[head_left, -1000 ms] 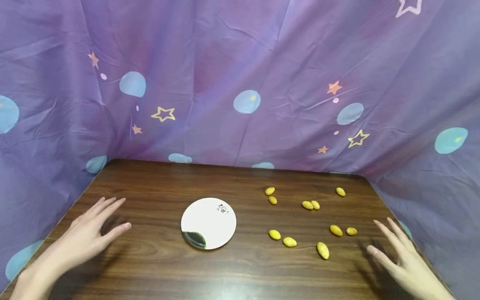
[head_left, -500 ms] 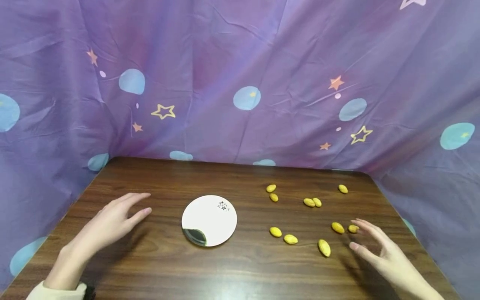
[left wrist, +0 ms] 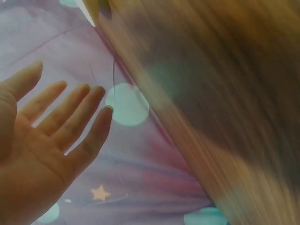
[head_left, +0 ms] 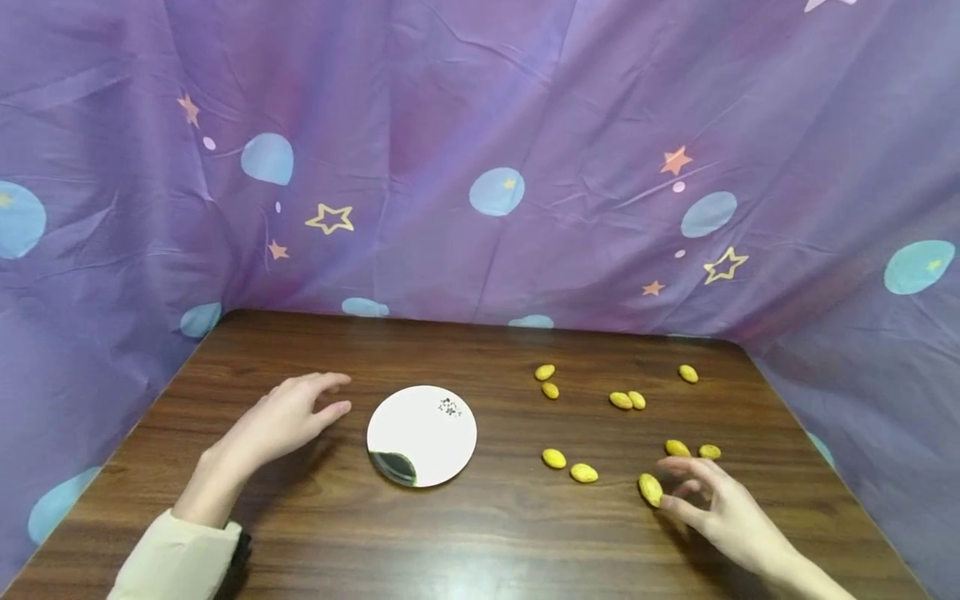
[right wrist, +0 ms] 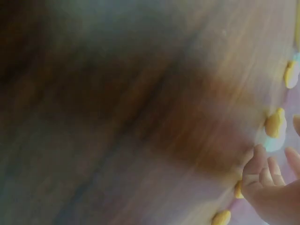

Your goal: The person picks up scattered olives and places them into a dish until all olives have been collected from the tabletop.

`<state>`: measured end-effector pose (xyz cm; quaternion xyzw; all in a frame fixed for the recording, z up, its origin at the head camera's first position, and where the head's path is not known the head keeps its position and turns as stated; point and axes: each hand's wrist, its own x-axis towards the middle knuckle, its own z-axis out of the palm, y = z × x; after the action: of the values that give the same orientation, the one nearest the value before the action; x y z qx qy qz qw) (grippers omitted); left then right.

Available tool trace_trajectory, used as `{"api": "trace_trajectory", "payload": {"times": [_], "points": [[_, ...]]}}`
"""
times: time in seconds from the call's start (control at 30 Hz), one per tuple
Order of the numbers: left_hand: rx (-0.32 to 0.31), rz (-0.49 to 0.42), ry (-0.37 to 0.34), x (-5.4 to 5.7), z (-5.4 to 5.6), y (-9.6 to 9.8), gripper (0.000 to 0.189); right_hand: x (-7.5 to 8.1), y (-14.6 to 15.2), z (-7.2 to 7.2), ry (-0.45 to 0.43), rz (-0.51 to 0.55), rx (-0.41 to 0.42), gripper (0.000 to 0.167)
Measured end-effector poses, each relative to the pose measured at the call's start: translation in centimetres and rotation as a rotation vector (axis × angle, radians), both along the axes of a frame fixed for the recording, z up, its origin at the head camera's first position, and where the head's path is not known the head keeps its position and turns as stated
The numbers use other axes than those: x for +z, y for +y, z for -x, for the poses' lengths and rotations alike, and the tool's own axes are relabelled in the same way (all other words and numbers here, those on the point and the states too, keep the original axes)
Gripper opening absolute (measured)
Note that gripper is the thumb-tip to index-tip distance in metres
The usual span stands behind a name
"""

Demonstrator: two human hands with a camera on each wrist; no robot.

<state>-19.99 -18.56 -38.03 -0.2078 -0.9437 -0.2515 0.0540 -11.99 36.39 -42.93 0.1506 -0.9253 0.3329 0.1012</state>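
My right hand hovers at a small yellow oval piece, its thumb tip at the piece's right edge and forefinger just behind it. The fingers are bent but not closed round it; whether the thumb touches cannot be made out. The right wrist view shows the same hand with curved, spread fingers. A round white plate with a dark green patch and a small flower print lies mid-table. Left of it, my left hand is held over the table, holding nothing. In the left wrist view that hand has relaxed, extended fingers.
Several more yellow oval pieces are scattered right of the plate, among them a near pair, a far pair and one at the back right. The brown wooden table is bounded by a purple patterned curtain.
My right hand has moved left from the table's right side to the nearest yellow piece. My left hand has moved right, closer to the plate. The yellow pieces and plate stay put.
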Motion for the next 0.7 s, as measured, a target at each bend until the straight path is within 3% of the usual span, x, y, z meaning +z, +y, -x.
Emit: {"api": "trace_trajectory", "payload": {"times": [0.13, 0.4, 0.6, 0.7], "points": [[-0.029, 0.000, -0.067, 0.0, 0.8, 1.0, 0.039, -0.2, -0.5, 0.2, -0.019, -0.014, -0.004, 0.044], [-0.062, 0.012, -0.238, -0.3, 2.0, 2.8, 0.040, -0.5, -1.1, 0.8, 0.060, -0.073, -0.010, 0.042], [-0.039, 0.044, -0.290, -0.5, 2.8, 4.1, 0.023, -0.6, -1.3, 1.0, 0.019, -0.084, -0.011, 0.036], [-0.016, 0.011, -0.336, -0.7, 3.0, 4.5, 0.023, -0.7, -1.3, 1.0, 0.013, -0.089, -0.002, 0.035]]}}
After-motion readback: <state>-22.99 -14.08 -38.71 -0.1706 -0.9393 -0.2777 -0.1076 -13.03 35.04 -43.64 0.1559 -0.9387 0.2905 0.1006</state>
